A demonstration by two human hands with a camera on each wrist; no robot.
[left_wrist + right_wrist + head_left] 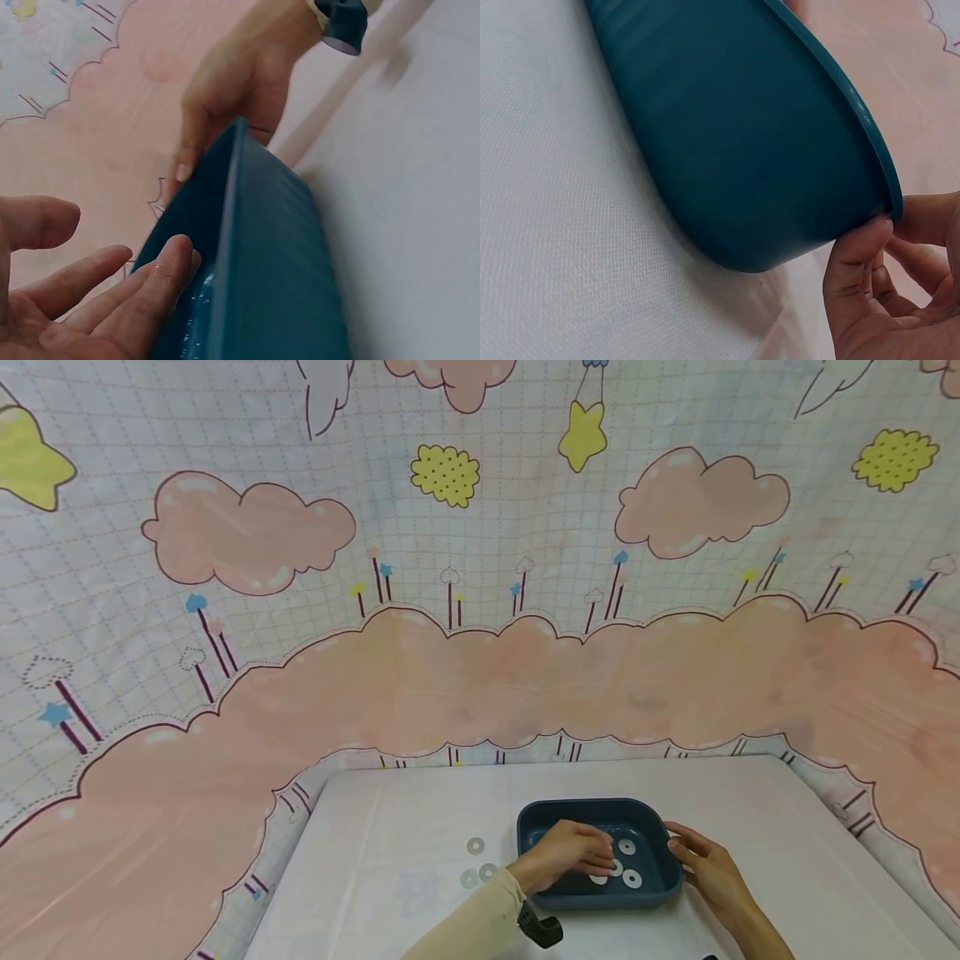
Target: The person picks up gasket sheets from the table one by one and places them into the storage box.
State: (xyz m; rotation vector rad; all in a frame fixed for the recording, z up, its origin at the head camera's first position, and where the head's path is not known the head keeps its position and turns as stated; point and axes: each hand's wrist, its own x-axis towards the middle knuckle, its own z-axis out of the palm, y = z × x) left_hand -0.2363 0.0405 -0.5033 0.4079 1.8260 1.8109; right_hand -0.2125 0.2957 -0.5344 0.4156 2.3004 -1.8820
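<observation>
A dark blue rectangular plastic tub (600,902) with rounded corners stands on the white table. Several flat pale washers (632,878) lie on its floor. My left hand (566,855) reaches over the tub's left side, palm down above the washers and partly covering them. In the left wrist view its fingers (154,296) and thumb are spread apart, with nothing seen between them. At the right end, my right hand (711,870) grips the tub's rim; the right wrist view shows the thumb (862,244) against the outer wall just below the lip.
Left of the tub, more washers (476,846) lie on the white tabletop (375,860). A black wrist strap (540,928) hangs below the left sleeve (472,922). Behind the table hangs a printed cloth (525,685) with clouds and stars.
</observation>
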